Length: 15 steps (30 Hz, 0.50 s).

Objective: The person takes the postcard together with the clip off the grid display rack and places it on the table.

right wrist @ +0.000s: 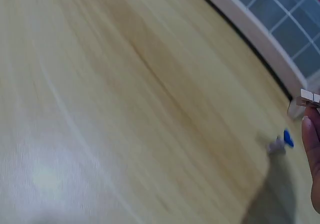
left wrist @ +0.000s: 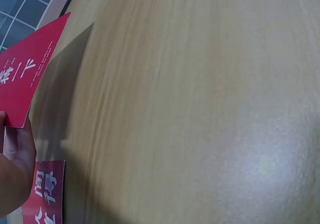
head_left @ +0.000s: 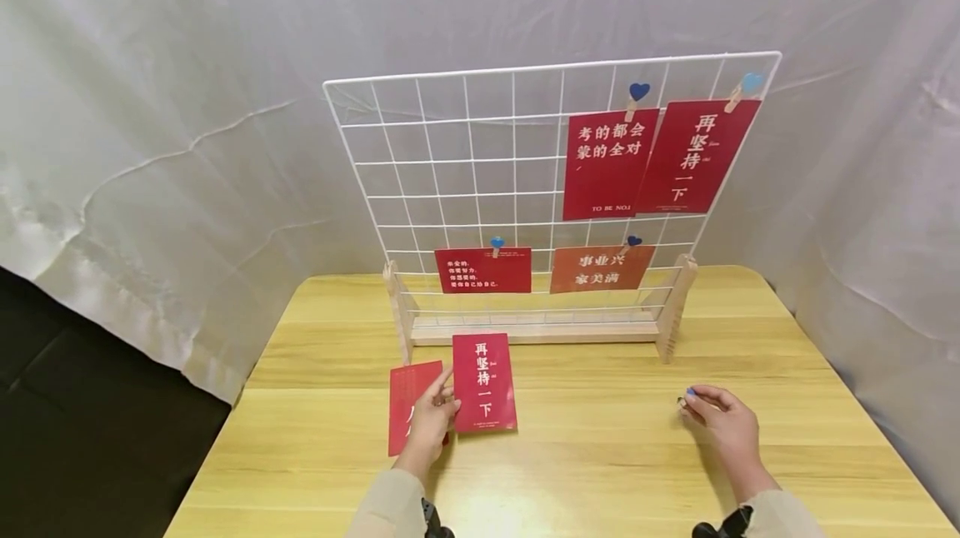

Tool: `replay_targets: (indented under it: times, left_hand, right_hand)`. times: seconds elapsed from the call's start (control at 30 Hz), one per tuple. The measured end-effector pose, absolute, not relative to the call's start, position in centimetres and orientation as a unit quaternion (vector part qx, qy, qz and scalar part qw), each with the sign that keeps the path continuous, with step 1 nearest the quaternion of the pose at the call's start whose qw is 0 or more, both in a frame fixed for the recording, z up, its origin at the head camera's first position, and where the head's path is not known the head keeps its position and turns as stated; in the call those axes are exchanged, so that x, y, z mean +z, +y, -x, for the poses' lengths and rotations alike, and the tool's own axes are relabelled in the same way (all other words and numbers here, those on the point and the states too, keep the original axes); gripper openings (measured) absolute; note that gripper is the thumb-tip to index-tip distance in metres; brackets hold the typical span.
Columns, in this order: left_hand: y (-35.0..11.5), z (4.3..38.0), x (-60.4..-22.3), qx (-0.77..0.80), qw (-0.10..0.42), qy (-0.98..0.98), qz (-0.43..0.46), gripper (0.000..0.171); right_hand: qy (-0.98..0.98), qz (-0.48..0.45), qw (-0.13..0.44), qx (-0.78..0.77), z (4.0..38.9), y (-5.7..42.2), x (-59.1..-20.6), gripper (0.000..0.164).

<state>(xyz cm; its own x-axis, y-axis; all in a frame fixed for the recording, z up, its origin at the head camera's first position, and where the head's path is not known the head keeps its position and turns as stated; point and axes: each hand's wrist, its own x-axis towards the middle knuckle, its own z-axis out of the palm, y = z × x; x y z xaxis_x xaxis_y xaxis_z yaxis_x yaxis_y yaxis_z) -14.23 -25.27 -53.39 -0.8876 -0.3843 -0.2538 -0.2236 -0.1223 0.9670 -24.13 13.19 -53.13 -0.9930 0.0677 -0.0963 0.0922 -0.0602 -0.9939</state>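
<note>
Red rectangular card with white characters extended rightward from the left hand, whose thumb and fingers gripped its left edge. Another red card lay partly hidden by that hand. The right hand pinched a small wooden clip near a blue-topped clip on the wood-grain table.
</note>
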Motion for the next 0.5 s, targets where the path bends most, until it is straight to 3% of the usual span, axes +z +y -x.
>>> replay_targets:
  times: [0.13,0.5]
  left_hand:
    - [-25.1,14.2,-53.6,-0.710,0.052,-0.661,-0.236,0.057]
    - [-24.9,14.1,-53.8,-0.693,0.042,-0.675,-0.248,0.056]
  right_hand:
    - [0.672,-0.092,0.017,-0.735,23.3,13.6,-52.3,0.015]
    - [0.688,-0.133,0.009,-0.713,23.5,15.2,-54.5,0.014]
